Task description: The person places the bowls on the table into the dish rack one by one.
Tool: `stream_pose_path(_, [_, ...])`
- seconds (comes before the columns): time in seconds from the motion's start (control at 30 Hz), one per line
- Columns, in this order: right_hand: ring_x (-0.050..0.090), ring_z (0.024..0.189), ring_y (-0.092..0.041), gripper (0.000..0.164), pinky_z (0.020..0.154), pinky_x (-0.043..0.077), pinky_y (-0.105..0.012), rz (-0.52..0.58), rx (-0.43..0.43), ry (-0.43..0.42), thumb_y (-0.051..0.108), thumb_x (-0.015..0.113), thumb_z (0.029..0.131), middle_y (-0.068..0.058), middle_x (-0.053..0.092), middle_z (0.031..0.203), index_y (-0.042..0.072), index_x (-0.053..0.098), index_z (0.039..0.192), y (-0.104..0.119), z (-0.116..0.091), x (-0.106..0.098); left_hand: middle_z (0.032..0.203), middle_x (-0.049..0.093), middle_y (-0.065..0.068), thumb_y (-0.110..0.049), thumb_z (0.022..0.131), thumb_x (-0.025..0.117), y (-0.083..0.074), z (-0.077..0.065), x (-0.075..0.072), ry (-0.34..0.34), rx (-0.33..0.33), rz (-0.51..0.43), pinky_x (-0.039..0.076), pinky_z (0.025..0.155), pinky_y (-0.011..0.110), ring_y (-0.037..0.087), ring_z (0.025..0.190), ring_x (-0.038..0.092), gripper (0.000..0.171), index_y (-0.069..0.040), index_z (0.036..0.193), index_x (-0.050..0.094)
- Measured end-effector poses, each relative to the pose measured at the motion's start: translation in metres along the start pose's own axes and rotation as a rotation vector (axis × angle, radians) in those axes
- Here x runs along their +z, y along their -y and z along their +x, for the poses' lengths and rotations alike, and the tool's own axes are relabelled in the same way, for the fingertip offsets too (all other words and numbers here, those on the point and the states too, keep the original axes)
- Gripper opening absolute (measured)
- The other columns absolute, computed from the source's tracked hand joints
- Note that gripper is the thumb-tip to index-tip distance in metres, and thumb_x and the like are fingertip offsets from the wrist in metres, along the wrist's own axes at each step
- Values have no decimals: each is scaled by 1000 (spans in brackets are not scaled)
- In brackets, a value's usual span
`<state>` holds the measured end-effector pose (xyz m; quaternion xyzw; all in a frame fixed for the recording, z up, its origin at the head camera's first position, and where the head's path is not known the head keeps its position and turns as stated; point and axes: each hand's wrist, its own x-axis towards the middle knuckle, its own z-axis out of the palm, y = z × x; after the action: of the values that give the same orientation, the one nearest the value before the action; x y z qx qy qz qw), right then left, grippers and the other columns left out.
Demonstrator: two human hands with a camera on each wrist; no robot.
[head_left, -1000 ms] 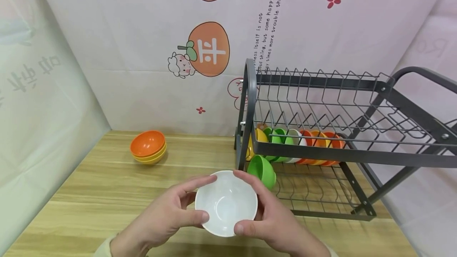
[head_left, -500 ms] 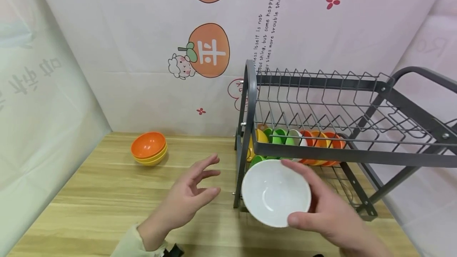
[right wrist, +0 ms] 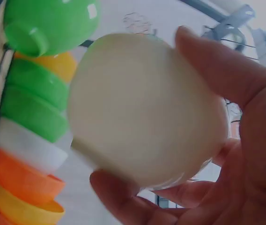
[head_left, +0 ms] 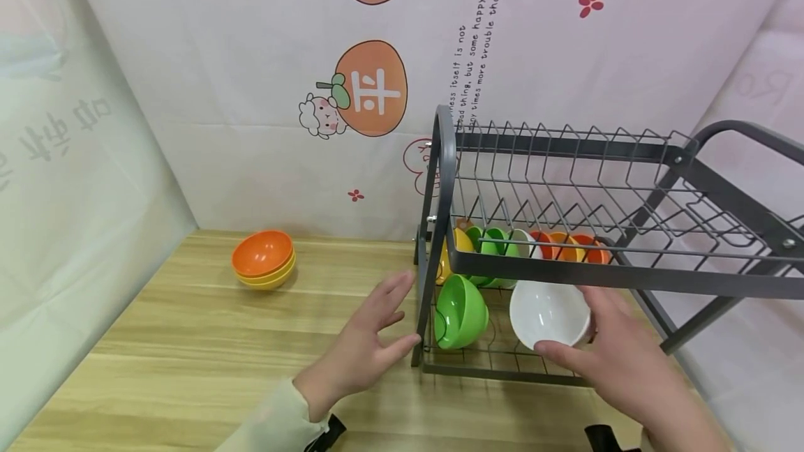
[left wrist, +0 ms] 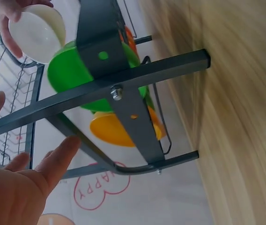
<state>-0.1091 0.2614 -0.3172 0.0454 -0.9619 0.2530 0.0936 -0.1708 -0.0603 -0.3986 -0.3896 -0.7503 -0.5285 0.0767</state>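
My right hand [head_left: 622, 354] grips a white bowl [head_left: 548, 316] by its right side, thumb at the near rim. The bowl is tilted with its inside toward the head camera, over the lower tier of the dark dish rack [head_left: 534, 270]. In the right wrist view, the white bowl [right wrist: 147, 108] shows its outside between thumb and fingers. Left of it, a green bowl [head_left: 461, 312] stands on edge in the lower tier. My left hand [head_left: 367, 340] holds nothing; its fingers are extended beside the rack's left post, and the left wrist view shows a finger [left wrist: 60, 157] close to the frame.
Behind, a row of yellow, green, white, red and orange bowls [head_left: 502, 250] stands on edge in the lower tier. The wire upper tier [head_left: 578, 194] overhangs them. An orange bowl [head_left: 260, 254] tops a stack of yellow bowls on the wooden table [head_left: 188, 340] at left.
The left hand has let go of the white bowl and moved right to beside the rack. The right hand has carried the bowl rightward, under the upper tier's front bar.
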Motion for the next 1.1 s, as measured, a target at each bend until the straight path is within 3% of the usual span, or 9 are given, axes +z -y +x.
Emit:
stream_pose_path(0.17, [51, 109, -42, 101, 79, 52, -63, -40, -60, 1, 43, 92, 65, -25, 44, 135, 0, 44, 144, -6, 5, 18, 159, 29, -2, -5, 94, 68, -1, 4, 5, 35, -59, -2, 51, 96, 35, 29, 135, 42, 78, -21, 159, 28])
stream_pose_path(0.33, [53, 107, -44, 103, 74, 55, -62, -72, -50, 22, 40, 94, 64, -26, 43, 136, 2, 44, 145, -5, 11, 35, 155, 34, -4, -4, 96, 65, 0, 8, 8, 34, -71, -25, 53, 94, 35, 25, 132, 45, 75, -24, 159, 28])
stream_pose_path(0.53, [56, 105, -44, 104, 70, 57, -59, -123, -79, 11, 36, 95, 62, -27, 43, 137, 5, 44, 147, 2, 19, 48, 140, 50, 8, 9, 93, 63, 6, 8, 12, -10, 69, -8, 55, 88, 30, 25, 121, 54, 79, -19, 159, 30])
stream_pose_path(0.7, [59, 102, -39, 105, 70, 58, -53, -144, -90, 38, 36, 96, 62, -27, 44, 136, 3, 44, 147, 10, 25, 57, 129, 57, 10, 13, 90, 63, 10, 10, 14, -50, 176, 89, 56, 80, 22, 20, 107, 61, 77, -17, 156, 36])
stream_pose_path(0.87, [61, 97, -39, 106, 69, 58, -54, -161, -77, 80, 36, 96, 61, -30, 44, 137, 3, 43, 148, 16, 29, 64, 121, 60, 7, 12, 89, 65, 13, 11, 13, -84, 220, 191, 52, 64, 12, 7, 75, 53, 77, -18, 155, 39])
stream_pose_path(1.1, [58, 106, -46, 108, 79, 55, -61, -158, -45, 123, 37, 94, 62, -34, 37, 142, 5, 41, 150, 22, 36, 70, 120, 61, 6, 9, 91, 65, 11, 12, 14, -103, 209, 223, 50, 63, 13, 6, 74, 51, 73, -18, 154, 41])
